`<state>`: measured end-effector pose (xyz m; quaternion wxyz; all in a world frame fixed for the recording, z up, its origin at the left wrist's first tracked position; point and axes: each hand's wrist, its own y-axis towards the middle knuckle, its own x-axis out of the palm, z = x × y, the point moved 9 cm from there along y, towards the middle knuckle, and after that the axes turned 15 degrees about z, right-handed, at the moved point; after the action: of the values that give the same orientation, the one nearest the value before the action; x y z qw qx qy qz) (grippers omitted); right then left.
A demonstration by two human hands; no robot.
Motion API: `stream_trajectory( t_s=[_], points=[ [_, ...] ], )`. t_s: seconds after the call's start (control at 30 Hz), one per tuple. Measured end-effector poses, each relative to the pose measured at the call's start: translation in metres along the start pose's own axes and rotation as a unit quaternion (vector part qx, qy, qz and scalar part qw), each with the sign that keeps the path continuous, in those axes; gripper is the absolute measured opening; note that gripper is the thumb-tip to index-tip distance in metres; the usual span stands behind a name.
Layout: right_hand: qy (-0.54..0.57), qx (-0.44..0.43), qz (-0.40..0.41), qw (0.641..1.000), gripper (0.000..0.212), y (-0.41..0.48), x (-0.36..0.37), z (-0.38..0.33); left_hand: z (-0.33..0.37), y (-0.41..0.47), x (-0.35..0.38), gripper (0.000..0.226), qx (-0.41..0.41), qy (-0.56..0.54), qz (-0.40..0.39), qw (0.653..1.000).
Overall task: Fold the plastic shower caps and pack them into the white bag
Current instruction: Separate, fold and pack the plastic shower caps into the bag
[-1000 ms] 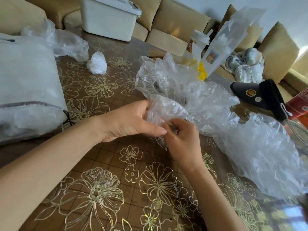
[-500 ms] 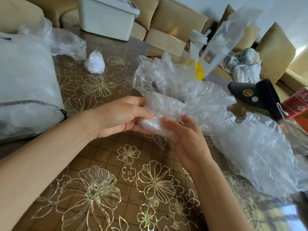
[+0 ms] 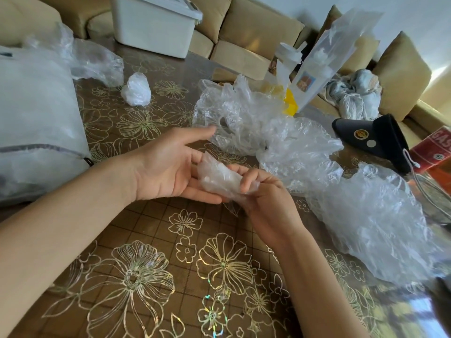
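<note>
One folded cap: right hand pinches, left hand spread

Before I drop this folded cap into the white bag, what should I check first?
1. Cap folded small: ok. The cap is a compact wad.
2. Grip secure: ok. The right hand pinches it, and the left hand lies open beneath.
3. Bag in view: ok. The bag lies to the left.
4. Bag mouth open: cannot tell. No opening shows.
5. All folded caps packed: not ok. A small wad lies out on the table.
6. Folding finished: not ok. Loose caps lie unfolded on the right.
</note>
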<state>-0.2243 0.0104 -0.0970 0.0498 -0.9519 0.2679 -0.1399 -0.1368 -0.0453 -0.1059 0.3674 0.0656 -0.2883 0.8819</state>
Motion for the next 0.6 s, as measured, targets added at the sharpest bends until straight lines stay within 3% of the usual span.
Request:
stream_trajectory(
  t_s=[0.03,0.13,0.23,0.37,0.47,0.53,0.6],
  points=[
    [-0.009,-0.011,-0.008,1.0,0.061,0.0,0.001,-0.001,-0.001,-0.002,0.002,0.058,0.003,0.03,-0.015,0.999],
    [-0.038,-0.035,-0.026,0.998,0.062,-0.003,0.005,-0.003,-0.005,-0.009,0.006,0.034,0.021,0.072,-0.022,0.997],
    [-0.052,-0.038,-0.036,0.997,0.059,-0.009,0.007,-0.003,-0.006,-0.012,0.002,0.041,0.037,0.081,-0.002,0.996],
    [-0.035,0.013,-0.053,0.998,0.04,-0.024,0.001,-0.003,-0.006,-0.03,-0.002,0.039,0.054,0.091,0.004,0.994],
    [-0.09,-0.029,0.022,0.995,0.046,-0.039,-0.016,-0.012,-0.003,-0.055,-0.011,0.029,0.087,0.165,0.026,0.982],
    [-0.111,-0.073,0.049,0.99,0.033,-0.051,-0.01,-0.026,0.003,-0.075,-0.013,0.028,0.108,0.216,0.022,0.97],
    [-0.164,-0.078,-0.016,0.983,0.014,-0.069,0.025,-0.031,0.01,-0.095,-0.019,0.031,0.122,0.247,0.02,0.961]
  ],
)
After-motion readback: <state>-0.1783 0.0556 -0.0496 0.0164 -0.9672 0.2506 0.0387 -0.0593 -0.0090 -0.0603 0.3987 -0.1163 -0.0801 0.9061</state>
